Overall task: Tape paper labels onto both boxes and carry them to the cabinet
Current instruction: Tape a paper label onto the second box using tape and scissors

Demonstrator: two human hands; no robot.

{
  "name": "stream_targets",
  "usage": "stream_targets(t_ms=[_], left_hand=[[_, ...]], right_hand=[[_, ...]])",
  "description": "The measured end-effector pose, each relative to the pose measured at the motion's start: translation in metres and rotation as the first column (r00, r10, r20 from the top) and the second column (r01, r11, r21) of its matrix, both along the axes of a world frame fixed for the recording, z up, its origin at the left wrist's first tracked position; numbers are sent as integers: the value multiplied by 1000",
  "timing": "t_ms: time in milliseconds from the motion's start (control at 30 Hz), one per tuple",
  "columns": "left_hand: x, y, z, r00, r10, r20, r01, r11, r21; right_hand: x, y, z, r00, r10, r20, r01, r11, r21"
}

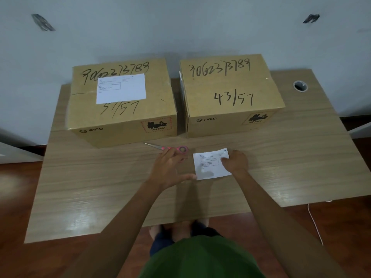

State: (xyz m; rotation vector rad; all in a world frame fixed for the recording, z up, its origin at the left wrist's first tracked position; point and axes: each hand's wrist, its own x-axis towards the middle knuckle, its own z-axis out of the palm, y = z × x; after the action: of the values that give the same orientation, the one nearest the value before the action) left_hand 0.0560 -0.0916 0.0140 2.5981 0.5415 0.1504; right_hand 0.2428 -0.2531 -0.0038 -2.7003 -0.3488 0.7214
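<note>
Table (291,167): wood-grain top, set against a pale wall.

Left box (120,109): cardboard, closed, at the table's far side; handwritten numbers on the lid, "PICO" and a "UN 3481" mark on the near face. A white label (121,88) lies flat on its lid, over part of the writing (whether tape holds it cannot be told).

Right box (230,95): same kind, just beside the left one with a narrow gap between; lid marked "43/57", bare of paper.

Second label (210,163): white printed sheet on the table, in front of the right box.

Right hand (234,160): rests on the sheet's right edge, fingers curled at it; whether it pinches the paper or only presses it cannot be told.

Left hand (170,167): fingers extended and relaxed, holding nothing; thumb tip touching the sheet's near-left corner, fingertips close to the scissors.

Scissors (170,147): pink handles, blades pointing left, lying just before the left box.

Tape roll (300,85): at the far right of the table, well apart from both hands.
</note>
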Motion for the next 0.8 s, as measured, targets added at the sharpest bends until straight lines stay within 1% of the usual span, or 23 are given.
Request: stream_targets(t_ms=[67, 133, 167, 233, 267, 333, 400, 533, 567, 667, 733, 800], left_hand=[[8, -6, 2, 996, 68, 50, -64, 995, -73], [18, -10, 5, 985, 153, 78, -136, 972, -189], [23, -12, 7, 979, 197, 60, -177, 954, -241], [36, -17, 11, 957, 288, 14, -272, 918, -289], [42, -19, 13, 938, 346, 2, -329, 891, -312], [54, -23, 20, 886, 464, -16, -427, 802, -418], [64, -26, 28, 851, 525, -7, -449, 720, -529], [86, -29, 53, 799, 601, 24, -413, 578, -704], [92, -30, 61, 782, 622, 45, -401, 557, -727], [109, -28, 82, 733, 665, 144, -376, 573, -728], [122, -23, 94, 717, 665, 210, -356, 608, -710], [140, -14, 102, 715, 656, 240, -363, 642, -675]], right_hand=[[5, -3, 1, 998, -12, -57, 20, 989, 145], [10, -4, 7, 989, -39, -141, 75, 962, 262], [13, -5, 11, 981, -50, -189, 109, 943, 316], [22, -8, 21, 966, -44, -256, 148, 903, 404], [26, -9, 28, 962, -30, -273, 153, 884, 442], [37, -13, 41, 948, -1, -319, 175, 839, 515], [48, -15, 57, 936, 18, -352, 199, 797, 571], [72, -15, 86, 940, 47, -339, 204, 717, 666], [78, -14, 93, 945, 43, -324, 202, 702, 683], [96, -8, 113, 968, 41, -246, 152, 686, 711], [110, -1, 124, 987, 28, -157, 94, 692, 716], [129, 10, 133, 999, 5, -48, 30, 711, 703]])
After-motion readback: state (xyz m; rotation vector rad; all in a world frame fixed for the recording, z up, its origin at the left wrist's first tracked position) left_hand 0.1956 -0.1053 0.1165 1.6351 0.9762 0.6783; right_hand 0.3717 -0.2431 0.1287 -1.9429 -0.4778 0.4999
